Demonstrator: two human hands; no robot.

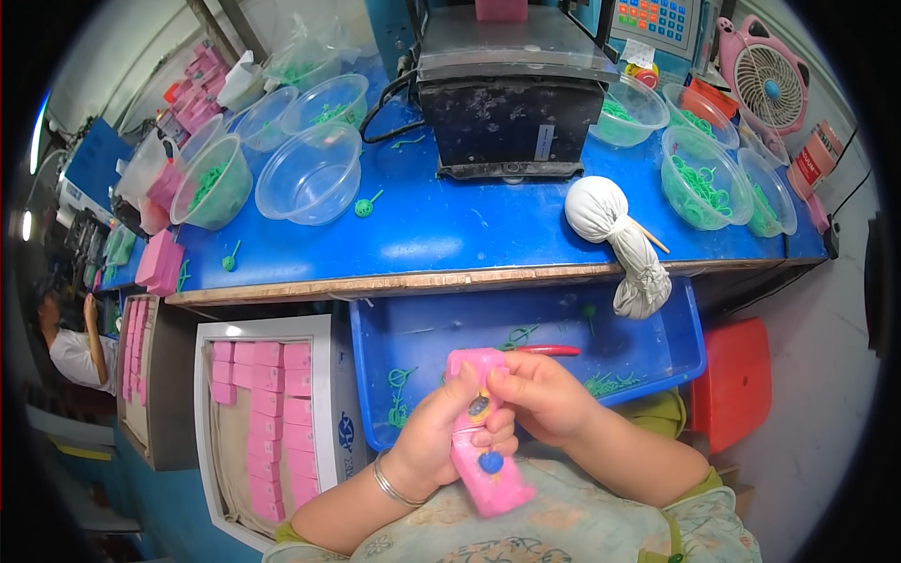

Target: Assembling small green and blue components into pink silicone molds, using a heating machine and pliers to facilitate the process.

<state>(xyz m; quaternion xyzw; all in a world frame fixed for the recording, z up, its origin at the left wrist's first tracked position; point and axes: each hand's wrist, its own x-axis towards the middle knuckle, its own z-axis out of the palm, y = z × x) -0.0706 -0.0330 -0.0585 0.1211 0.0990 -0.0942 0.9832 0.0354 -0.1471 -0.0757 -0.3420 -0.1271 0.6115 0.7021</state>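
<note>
Pink, rubbery-looking material makes up the pink piece (pixel 495 490) you hold upright over your lap, just in front of the blue tray (pixel 696 349). Your left hand (pixel 434 415) wraps around its middle, and your right hand (pixel 546 396) is clamped on its upper end, thumb pressed near the top. It is probably light, fairly soft and a little slippery; grip the broad sides, clear of the blue round part (pixel 491 462), which may be less yielding.
</note>
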